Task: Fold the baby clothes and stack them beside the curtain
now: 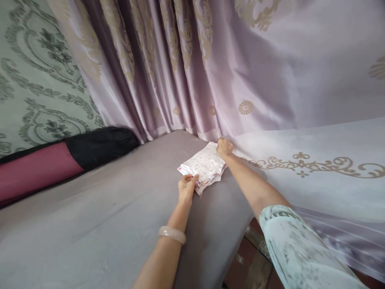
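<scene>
A small stack of pale pink-and-white printed garments [204, 160] lies flat on the grey sheet near the far corner of the bed. My left hand [187, 188], below a pale bangle, pinches the near edge of the stack between thumb and fingers. At the far right corner of the stack, my right hand [225, 147] is closed on the cloth, its fingertips mostly hidden behind the knuckles. Layers with pink edges show along the near and right sides. The exact kind of garment cannot be made out.
The grey bed surface [99, 216] stretches to the left and front. A long black-and-maroon fabric bundle [99, 146] lies against the patterned wall [48, 68]. Lilac curtains [240, 64] with gold motifs hang behind and right. Dark reddish flooring [249, 261] shows below the bed's right edge.
</scene>
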`<state>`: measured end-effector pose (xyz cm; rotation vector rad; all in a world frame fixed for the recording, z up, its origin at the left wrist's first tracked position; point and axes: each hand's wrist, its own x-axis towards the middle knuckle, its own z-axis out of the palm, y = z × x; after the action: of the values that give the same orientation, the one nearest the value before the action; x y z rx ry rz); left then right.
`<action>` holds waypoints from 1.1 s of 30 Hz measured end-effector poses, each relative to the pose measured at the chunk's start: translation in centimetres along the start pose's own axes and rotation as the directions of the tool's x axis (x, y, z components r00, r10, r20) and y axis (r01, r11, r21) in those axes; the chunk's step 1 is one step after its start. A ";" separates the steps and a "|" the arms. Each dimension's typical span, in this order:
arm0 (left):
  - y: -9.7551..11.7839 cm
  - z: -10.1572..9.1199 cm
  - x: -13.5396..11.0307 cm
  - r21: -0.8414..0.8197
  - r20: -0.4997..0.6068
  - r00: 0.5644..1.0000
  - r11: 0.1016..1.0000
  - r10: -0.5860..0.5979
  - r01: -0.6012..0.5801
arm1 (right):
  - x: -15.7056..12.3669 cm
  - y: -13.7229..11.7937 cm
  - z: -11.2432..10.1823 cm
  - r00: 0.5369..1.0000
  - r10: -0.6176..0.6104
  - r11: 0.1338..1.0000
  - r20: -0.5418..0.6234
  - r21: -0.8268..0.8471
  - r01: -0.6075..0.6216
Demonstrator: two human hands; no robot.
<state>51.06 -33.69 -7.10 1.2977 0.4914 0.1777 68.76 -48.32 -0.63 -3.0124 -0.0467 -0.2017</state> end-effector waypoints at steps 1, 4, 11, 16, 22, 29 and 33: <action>-0.3 0.0 -0.1 -0.008 -0.006 1.000 1.000 0.020 -0.020 | -0.1 -0.2 0.3 1.000 -0.012 1.000 -0.029 -0.010 0.012; -1.2 -0.2 -0.6 -0.019 -0.007 0.996 0.995 0.094 -0.094 | -0.3 -0.5 1.3 0.984 -0.164 0.986 -0.072 -0.029 0.162; -2.6 -0.5 -0.8 0.069 0.133 0.935 0.938 0.329 -0.340 | 0.0 1.3 3.3 0.971 -0.203 0.979 0.124 0.034 0.200; -2.5 -0.5 -0.6 0.159 0.100 0.943 0.930 0.319 -0.331 | 0.2 1.8 4.2 0.975 -0.169 0.985 0.146 0.067 0.161; -2.9 -0.8 -0.6 0.200 0.105 0.943 0.922 0.316 -0.331 | 0.2 1.6 4.0 0.978 -0.135 0.990 0.157 0.055 0.128; -2.0 -0.9 0.0 0.088 0.151 0.960 0.964 0.235 -0.250 | -5.3 -2.8 3.0 0.954 -0.301 0.952 0.001 0.057 0.301; -0.5 -2.6 -0.5 -0.076 0.170 0.980 0.993 0.104 -0.092 | -8.7 -4.8 3.9 0.926 -0.376 0.923 0.022 0.097 0.373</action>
<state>49.41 -31.72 -7.98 1.2594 0.2700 0.1601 60.51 -43.32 -5.04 -2.8862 -0.6226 -0.1665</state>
